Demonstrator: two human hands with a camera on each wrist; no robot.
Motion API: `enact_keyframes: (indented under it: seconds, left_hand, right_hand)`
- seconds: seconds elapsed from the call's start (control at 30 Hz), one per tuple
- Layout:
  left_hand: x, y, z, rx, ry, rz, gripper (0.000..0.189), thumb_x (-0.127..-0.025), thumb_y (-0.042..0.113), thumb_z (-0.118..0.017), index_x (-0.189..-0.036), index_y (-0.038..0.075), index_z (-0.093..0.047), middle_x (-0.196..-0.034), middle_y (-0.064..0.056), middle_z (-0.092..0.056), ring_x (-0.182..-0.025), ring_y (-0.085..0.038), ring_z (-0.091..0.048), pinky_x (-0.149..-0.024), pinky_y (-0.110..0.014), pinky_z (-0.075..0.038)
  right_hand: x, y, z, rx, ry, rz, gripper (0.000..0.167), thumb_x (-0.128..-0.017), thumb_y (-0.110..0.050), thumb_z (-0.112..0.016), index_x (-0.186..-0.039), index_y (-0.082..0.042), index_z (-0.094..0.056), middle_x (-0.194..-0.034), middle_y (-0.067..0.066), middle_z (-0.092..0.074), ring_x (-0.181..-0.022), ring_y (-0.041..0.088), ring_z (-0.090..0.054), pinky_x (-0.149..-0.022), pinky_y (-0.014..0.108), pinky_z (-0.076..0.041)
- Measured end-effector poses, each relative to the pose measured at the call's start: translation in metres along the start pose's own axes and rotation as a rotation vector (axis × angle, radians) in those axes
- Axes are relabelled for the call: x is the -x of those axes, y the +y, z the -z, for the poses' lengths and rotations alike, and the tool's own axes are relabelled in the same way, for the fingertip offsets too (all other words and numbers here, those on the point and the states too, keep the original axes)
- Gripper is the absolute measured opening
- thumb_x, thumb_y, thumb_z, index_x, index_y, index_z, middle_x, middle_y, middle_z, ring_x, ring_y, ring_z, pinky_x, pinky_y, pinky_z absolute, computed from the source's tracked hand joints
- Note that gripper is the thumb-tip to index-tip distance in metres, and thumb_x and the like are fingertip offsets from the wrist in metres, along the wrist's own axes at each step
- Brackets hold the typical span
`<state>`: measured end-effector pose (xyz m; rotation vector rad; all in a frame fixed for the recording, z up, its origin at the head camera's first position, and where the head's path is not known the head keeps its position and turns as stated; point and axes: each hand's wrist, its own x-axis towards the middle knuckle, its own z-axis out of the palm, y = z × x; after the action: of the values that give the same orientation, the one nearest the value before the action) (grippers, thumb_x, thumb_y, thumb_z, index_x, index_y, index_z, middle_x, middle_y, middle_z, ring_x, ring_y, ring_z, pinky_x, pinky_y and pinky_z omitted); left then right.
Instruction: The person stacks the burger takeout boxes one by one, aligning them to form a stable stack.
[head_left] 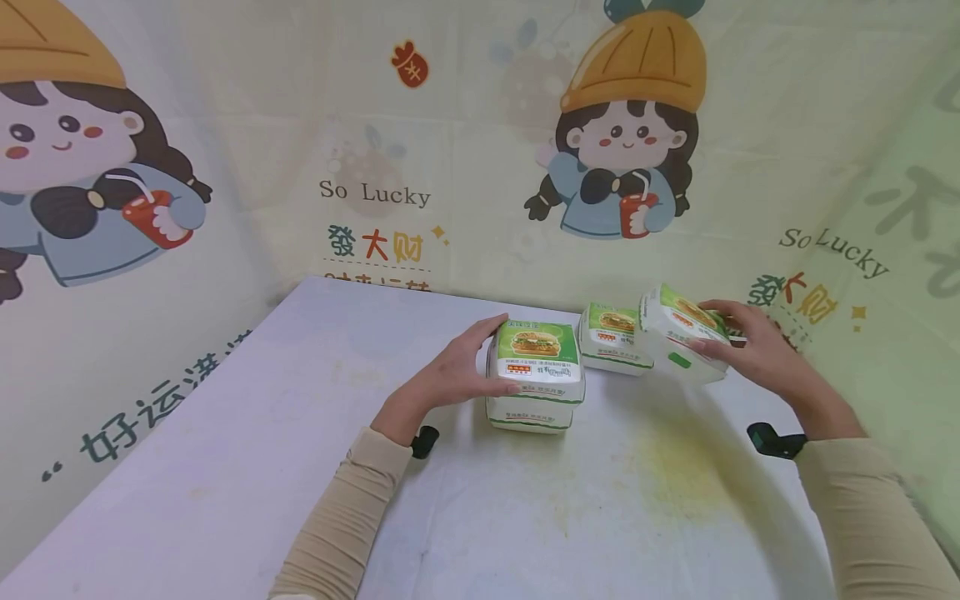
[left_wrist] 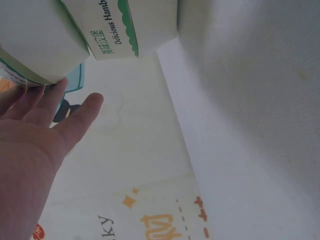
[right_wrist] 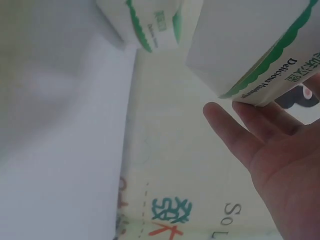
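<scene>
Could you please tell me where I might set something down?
The table is bare from its left edge to the left sleeve, and between that and the right sleeve, nearer than the box stack. The back right is crowded: rear box, plus tilted box in the right hand.

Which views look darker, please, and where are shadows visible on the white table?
Both wrist views look dimmer than the head view; head view: a soft shadow curves over the white table beside the right sleeve; left wrist view: a broad, soft-edged shadow spreads beside a burger box; right wrist view: blurry grey shading, with a paler patch, covers the table.
</scene>
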<state>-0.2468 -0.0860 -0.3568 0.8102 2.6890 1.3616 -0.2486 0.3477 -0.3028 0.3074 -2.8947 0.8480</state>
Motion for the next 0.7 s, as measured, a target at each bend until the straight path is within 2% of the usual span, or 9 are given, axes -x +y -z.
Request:
enact_keyframes:
  seconds: [0.13,0.33,0.43,0.5,0.6,0.7]
  left_hand:
    - [0.000,0.001,0.000,0.003,-0.003,0.002,0.105,-0.074,0.044,-0.085,-0.158,0.023,-0.025,-0.160,0.004,-0.031,-0.146,-0.017,-0.031,-0.118,-0.048,-0.033]
    - [0.001,0.001,0.000,0.009,-0.006,0.013,0.106,-0.074,0.045,-0.085,-0.158,0.023,-0.025,-0.160,0.004,-0.031,-0.146,-0.017,-0.031,-0.117,-0.048,-0.033]
    - [0.001,0.000,0.000,0.007,-0.006,0.009,0.106,-0.074,0.046,-0.085,-0.158,0.023,-0.025,-0.160,0.004,-0.031,-0.146,-0.017,-0.032,-0.117,-0.048,-0.033]
    - [0.001,0.000,0.000,0.006,-0.007,0.004,0.106,-0.074,0.046,-0.085,-0.158,0.023,-0.025,-0.160,0.004,-0.031,-0.145,-0.017,-0.032,-0.117,-0.048,-0.033]
    - [0.000,-0.001,0.000,0.008,-0.005,-0.002,0.106,-0.074,0.046,-0.085,-0.158,0.023,-0.025,-0.159,0.004,-0.032,-0.145,-0.017,-0.032,-0.117,-0.048,-0.034]
    - [0.000,-0.001,0.000,0.009,-0.002,-0.006,0.106,-0.073,0.046,-0.085,-0.158,0.023,-0.025,-0.159,0.004,-0.032,-0.145,-0.017,-0.032,-0.117,-0.048,-0.034]
  right_hand:
    - [-0.001,-0.012,0.000,0.000,-0.008,0.010,0.070,-0.093,-0.046,-0.064,-0.149,-0.013,-0.039,-0.144,0.025,-0.032,-0.120,0.047,-0.042,-0.079,0.041,-0.045]
    - [-0.002,-0.028,-0.002,-0.026,-0.041,0.041,0.069,-0.093,-0.045,-0.063,-0.150,-0.016,-0.037,-0.145,0.025,-0.029,-0.113,0.048,-0.047,-0.079,0.040,-0.048]
    - [-0.003,-0.034,-0.003,-0.032,-0.044,0.059,0.069,-0.094,-0.045,-0.062,-0.151,-0.017,-0.036,-0.144,0.024,-0.030,-0.113,0.050,-0.048,-0.080,0.046,-0.052]
    - [-0.003,-0.039,-0.004,-0.046,-0.037,0.072,0.068,-0.094,-0.044,-0.062,-0.150,-0.017,-0.036,-0.144,0.023,-0.031,-0.119,0.049,-0.045,-0.086,0.055,-0.052]
    - [-0.004,-0.047,-0.006,-0.068,-0.026,0.099,0.066,-0.094,-0.042,-0.062,-0.149,-0.016,-0.037,-0.145,0.021,-0.031,-0.127,0.045,-0.038,-0.098,0.068,-0.043]
    - [-0.005,-0.054,-0.007,-0.086,-0.017,0.135,0.065,-0.094,-0.039,-0.062,-0.149,-0.015,-0.037,-0.145,0.021,-0.032,-0.130,0.041,-0.034,-0.103,0.071,-0.036]
